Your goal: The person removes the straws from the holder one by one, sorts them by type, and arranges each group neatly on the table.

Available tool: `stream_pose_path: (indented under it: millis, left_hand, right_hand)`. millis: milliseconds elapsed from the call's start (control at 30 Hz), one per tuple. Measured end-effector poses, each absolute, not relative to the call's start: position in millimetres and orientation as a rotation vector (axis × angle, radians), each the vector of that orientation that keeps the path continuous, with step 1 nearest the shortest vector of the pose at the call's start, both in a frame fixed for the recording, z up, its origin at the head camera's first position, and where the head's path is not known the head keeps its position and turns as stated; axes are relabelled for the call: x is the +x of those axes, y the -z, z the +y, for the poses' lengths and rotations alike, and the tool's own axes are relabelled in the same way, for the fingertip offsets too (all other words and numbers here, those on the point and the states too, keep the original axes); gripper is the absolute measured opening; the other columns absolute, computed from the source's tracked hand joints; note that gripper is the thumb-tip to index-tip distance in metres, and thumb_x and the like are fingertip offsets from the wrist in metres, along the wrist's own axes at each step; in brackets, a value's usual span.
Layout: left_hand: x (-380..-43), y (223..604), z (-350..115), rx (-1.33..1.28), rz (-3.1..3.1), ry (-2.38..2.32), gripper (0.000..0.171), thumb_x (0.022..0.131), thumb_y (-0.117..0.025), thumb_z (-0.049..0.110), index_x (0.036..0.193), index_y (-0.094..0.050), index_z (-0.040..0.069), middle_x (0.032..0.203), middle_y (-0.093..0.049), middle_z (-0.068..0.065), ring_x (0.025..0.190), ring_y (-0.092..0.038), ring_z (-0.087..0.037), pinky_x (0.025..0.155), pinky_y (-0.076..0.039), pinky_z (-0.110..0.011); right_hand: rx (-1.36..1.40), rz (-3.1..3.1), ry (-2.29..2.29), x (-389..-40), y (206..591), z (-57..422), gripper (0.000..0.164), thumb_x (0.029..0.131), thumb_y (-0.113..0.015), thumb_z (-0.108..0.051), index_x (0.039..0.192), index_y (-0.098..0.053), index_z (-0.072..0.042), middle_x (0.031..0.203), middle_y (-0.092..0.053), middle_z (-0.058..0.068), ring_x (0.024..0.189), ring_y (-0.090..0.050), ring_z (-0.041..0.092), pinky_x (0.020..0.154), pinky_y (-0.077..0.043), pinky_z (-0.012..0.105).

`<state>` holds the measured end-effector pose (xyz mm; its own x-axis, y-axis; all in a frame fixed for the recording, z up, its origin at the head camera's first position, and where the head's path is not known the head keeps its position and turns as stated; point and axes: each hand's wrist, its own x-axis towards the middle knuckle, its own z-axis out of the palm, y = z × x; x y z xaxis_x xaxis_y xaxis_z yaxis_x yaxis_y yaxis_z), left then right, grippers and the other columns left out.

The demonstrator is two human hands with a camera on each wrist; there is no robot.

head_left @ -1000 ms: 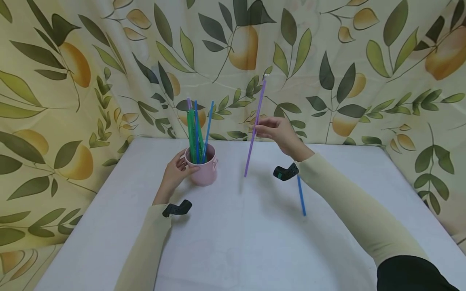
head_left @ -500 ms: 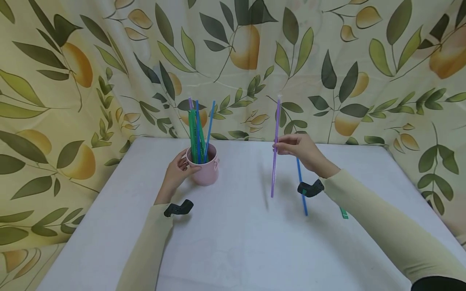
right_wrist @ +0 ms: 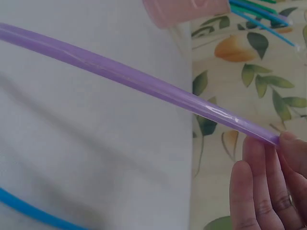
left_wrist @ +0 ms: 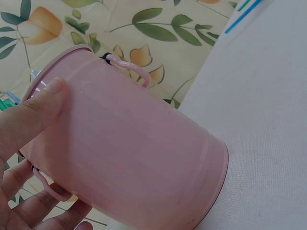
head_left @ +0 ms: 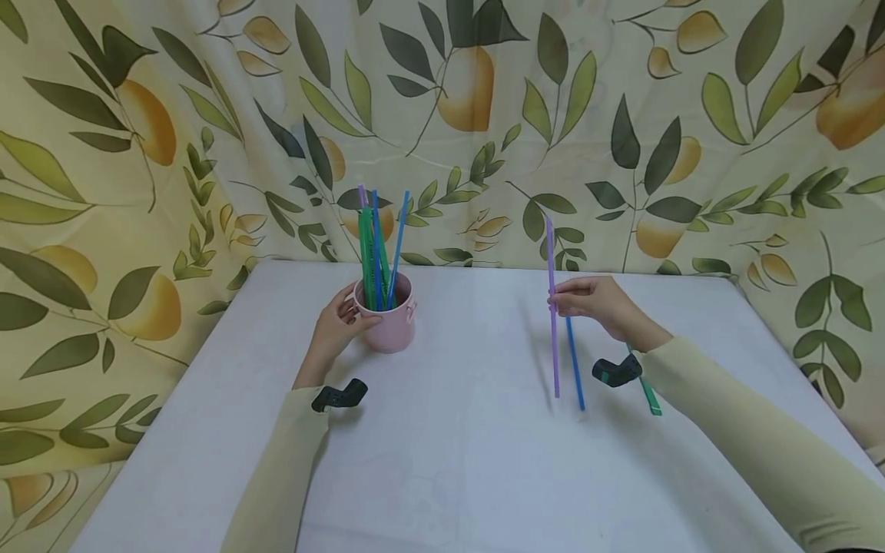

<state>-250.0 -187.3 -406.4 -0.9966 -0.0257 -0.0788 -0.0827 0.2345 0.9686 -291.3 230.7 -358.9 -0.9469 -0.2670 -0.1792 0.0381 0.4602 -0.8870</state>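
In the head view my left hand [head_left: 335, 330] holds a pink bucket-shaped cup [head_left: 390, 330] upright on the table, thumb at the rim. The left wrist view shows the thumb on the cup's wall [left_wrist: 129, 139], with fingers by a small handle. Green straws [head_left: 366, 261], blue straws [head_left: 396, 250] and a purple one stand inside the cup. Between thumb and fingertips my right hand [head_left: 598, 303] pinches a purple straw [head_left: 554, 353], nearly upright. Just right of it lies a blue straw [head_left: 575, 369] on the table. A green straw [head_left: 650, 395] is partly hidden beneath the right forearm.
A white cloth covers the table [head_left: 429, 461]. Behind it hangs a curtain [head_left: 442, 177] printed with fruit and leaves. Black camera mounts [head_left: 617, 371] sit on both wrists.
My right hand has moved right and down with the purple straw, away from the cup, and the straw stands more upright. The green straw has come into view. My left hand stays on the cup.
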Motion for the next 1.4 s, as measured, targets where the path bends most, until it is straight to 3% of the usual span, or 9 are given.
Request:
stream_pose_path:
  millis: [200,500,733,1400]
  left_hand:
    - [-259.8,422.6,-190.9,-0.095,2.457,-1.917,0.082,0.077,-0.077,0.028,0.146,-0.033,0.024,0.15,-0.038,-0.007,0.137,-0.038,-0.025,0.112,-0.036,-0.04]
    - [-258.0,421.7,-189.3,-0.09,2.467,-1.921,0.083,0.077,-0.077,0.028,0.146,-0.033,0.024,0.15,-0.038,-0.007,0.138,-0.038,-0.025,0.112,-0.037,-0.04]
    - [-258.4,421.6,-189.6,-0.103,2.483,-1.89,0.083,0.077,-0.077,0.03,0.147,-0.031,0.024,0.15,-0.037,-0.007,0.138,-0.037,-0.025,0.112,-0.036,-0.04]
    - [-261.2,424.5,-191.2,-0.139,2.491,-1.883,0.082,0.077,-0.077,0.031,0.146,-0.033,0.025,0.15,-0.037,-0.006,0.137,-0.038,-0.025,0.111,-0.038,-0.04]
  right_hand:
    - [-0.132,2.393,1.457,-295.1,377.5,235.0,0.047,0.09,-0.062,-0.022,0.125,-0.053,0.008,0.092,-0.072,-0.008,0.082,-0.067,0.001,0.086,-0.056,0.025]
    - [-0.098,2.374,1.532,-299.9,398.1,233.4,0.044,0.091,-0.062,-0.016,0.122,-0.052,0.012,0.086,-0.072,-0.009,0.077,-0.067,0.0,0.079,-0.058,0.022]
    - [-0.002,2.341,1.525,-302.4,410.4,232.4,0.045,0.092,-0.06,-0.016,0.126,-0.05,0.011,0.082,-0.069,-0.013,0.076,-0.066,-0.002,0.084,-0.056,0.023]
    - [0.089,2.356,1.457,-307.2,426.1,228.7,0.041,0.091,-0.061,-0.012,0.122,-0.053,0.014,0.073,-0.067,-0.009,0.066,-0.066,0.003,0.07,-0.058,0.019]
